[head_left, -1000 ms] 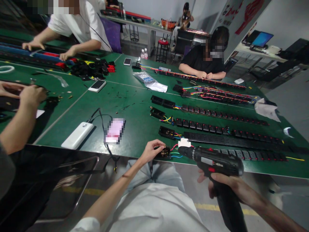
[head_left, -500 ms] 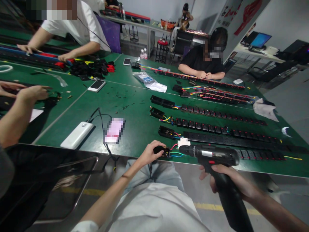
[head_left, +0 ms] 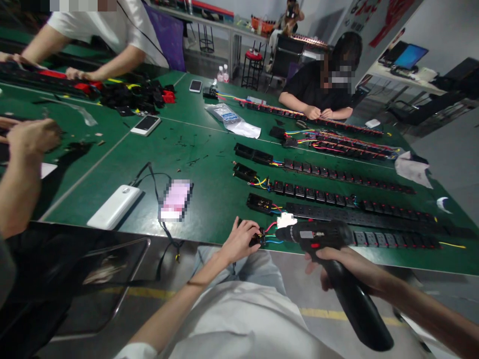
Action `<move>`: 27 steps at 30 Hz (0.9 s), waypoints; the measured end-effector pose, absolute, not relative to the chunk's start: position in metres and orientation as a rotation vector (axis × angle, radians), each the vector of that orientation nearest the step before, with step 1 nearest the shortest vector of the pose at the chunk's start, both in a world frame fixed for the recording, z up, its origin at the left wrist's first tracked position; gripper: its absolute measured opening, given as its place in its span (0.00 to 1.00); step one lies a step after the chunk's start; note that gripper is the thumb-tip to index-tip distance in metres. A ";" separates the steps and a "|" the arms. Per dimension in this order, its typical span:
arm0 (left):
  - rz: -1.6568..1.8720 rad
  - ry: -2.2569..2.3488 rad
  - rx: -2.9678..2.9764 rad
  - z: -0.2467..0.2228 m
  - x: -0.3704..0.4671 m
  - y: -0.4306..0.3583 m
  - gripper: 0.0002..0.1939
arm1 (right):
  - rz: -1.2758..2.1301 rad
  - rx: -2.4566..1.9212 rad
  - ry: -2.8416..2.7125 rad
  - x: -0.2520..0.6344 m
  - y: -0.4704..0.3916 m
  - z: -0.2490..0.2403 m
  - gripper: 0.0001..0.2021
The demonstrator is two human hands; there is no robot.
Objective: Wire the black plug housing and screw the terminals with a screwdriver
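Note:
My right hand (head_left: 339,267) grips the handle of a black cordless drill (head_left: 318,234), whose chuck points left. Under the fingers of my left hand (head_left: 241,238) is a small black socket housing (head_left: 256,238) at the table's front edge, mostly covered by them. Red, green and blue wires run rightward from this housing. Between the wires and the drill sits a white block-shaped part (head_left: 286,220). The drill's chuck is close to the wires, and I cannot tell whether it touches anything. Behind the drill extends a black socket strip (head_left: 392,240).
More black strips (head_left: 318,171) with wired ends lie across the green table (head_left: 209,209). To the left are a white power bank (head_left: 114,207) with a cable and a phone (head_left: 175,200). A silver bag (head_left: 235,121) lies farther back. Co-workers' hands are at left and across.
My left hand has shifted slightly right, and its fingers now lie over the black housing. The drill has moved left, with its handle swung further into view.

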State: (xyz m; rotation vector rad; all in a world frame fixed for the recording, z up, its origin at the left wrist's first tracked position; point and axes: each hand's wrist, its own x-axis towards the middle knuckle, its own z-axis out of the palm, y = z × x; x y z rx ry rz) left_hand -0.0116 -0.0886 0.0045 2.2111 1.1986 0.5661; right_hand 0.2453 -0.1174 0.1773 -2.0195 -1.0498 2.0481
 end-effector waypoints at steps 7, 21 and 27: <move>0.512 1.245 2.327 0.000 -0.013 -0.089 0.16 | 2.065 -2.105 -1.150 0.228 -0.105 0.188 0.20; 0.426 1.245 2.422 0.003 -0.018 -0.089 0.20 | 2.186 -2.005 -1.512 0.189 -0.065 0.196 0.12; 0.510 1.239 2.323 -0.010 -0.023 -0.090 0.26 | 2.170 -1.847 -1.995 0.177 -0.045 0.200 0.08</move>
